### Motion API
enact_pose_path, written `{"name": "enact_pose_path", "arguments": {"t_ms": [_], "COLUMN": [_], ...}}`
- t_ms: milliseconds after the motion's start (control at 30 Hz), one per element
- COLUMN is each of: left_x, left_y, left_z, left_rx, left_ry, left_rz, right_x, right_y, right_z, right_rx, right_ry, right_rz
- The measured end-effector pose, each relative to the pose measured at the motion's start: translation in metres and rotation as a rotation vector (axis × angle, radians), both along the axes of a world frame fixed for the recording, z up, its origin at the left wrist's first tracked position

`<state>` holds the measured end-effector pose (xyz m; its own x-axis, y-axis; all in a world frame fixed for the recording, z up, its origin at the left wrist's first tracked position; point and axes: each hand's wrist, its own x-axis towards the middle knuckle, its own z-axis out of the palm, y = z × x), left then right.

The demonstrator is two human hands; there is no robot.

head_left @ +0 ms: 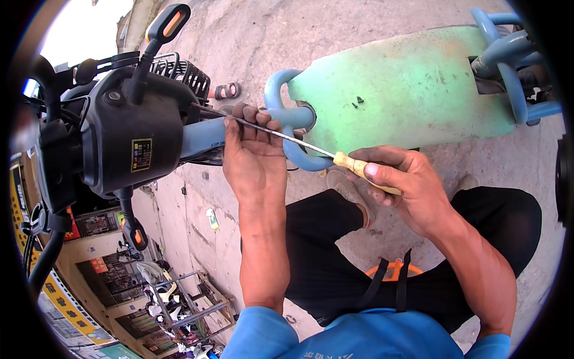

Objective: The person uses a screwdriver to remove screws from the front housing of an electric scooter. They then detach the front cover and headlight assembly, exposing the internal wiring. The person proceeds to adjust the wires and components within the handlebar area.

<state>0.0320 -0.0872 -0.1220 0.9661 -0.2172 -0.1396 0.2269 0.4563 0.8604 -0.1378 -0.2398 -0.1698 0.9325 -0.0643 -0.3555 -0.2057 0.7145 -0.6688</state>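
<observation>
A long screwdriver (306, 145) with a thin metal shaft and a pale yellow handle slants across the middle. My right hand (402, 178) is closed round its handle, the thumb lying along the top. Nearer the tip, my left hand (257, 149) is palm up, its thumb and curled fingers closed on the shaft. The tip end reaches toward the lower edge of the black front cover (116, 128) of an electric scooter; whether it touches anything there I cannot make out. Behind my left fingers runs the scooter's blue frame tube (204, 136).
The scooter's greenish footboard (388, 90) stretches to the right, with blue tubes (511, 54) at its end. Two mirrors, one the upper mirror (169, 23), stick out from the handlebar. A sandalled foot (227, 91) stands beyond. A metal rack (194, 302) with parts is at lower left.
</observation>
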Motion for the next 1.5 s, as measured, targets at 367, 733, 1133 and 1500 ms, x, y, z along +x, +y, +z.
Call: {"name": "enact_pose_path", "arguments": {"t_ms": [367, 733, 1133, 1500], "left_x": [-0.008, -0.003, -0.008, -0.009], "left_y": [0.003, 0.006, 0.009, 0.008], "left_z": [-0.010, -0.015, -0.013, -0.013], "left_rx": [0.006, -0.034, 0.006, -0.026], "left_ry": [0.037, -0.002, 0.004, 0.086], "left_rz": [-0.019, -0.035, 0.012, 0.025], "right_x": [0.000, 0.000, 0.001, 0.000], "right_y": [0.030, -0.004, 0.020, 0.029], "right_z": [-0.019, -0.012, -0.015, -0.018], "right_rx": [-1.237, 0.327, -0.826, -1.414], "right_ry": [-0.408, -0.089, -0.462, -0.409], "right_rz": [-0.297, 0.177, -0.133, -0.323]}}
